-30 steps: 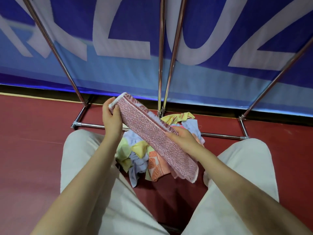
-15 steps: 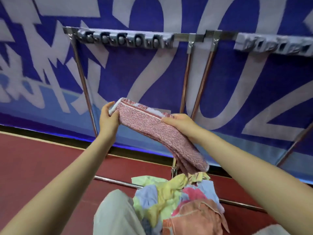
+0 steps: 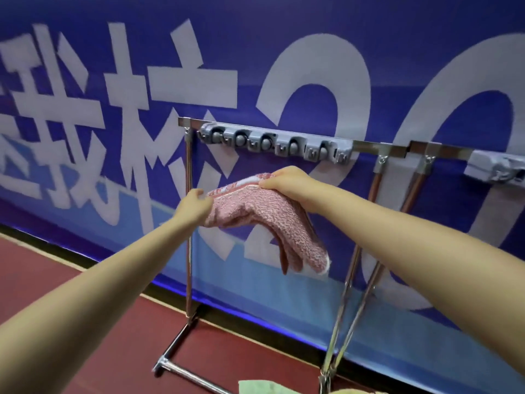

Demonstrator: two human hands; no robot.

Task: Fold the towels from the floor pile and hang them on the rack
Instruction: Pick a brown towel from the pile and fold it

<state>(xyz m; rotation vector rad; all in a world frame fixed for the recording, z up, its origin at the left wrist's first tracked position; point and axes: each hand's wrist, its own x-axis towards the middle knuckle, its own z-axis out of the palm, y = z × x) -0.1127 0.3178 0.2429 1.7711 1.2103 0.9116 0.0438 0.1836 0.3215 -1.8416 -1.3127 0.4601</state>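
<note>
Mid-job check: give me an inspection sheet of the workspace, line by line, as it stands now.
Surface: dark red floor, bare where visible.
Job's things: folded pink towel held below the rack's top bar, not yet hung; rack's grey clip strip carries nothing.
Clutter: edge of the towel pile at the bottom of the view.
Hands: left hand grips the towel's left end; right hand grips its upper edge.
Cables: nothing seen.
Surroundings: blue banner with white lettering behind the rack.
</note>
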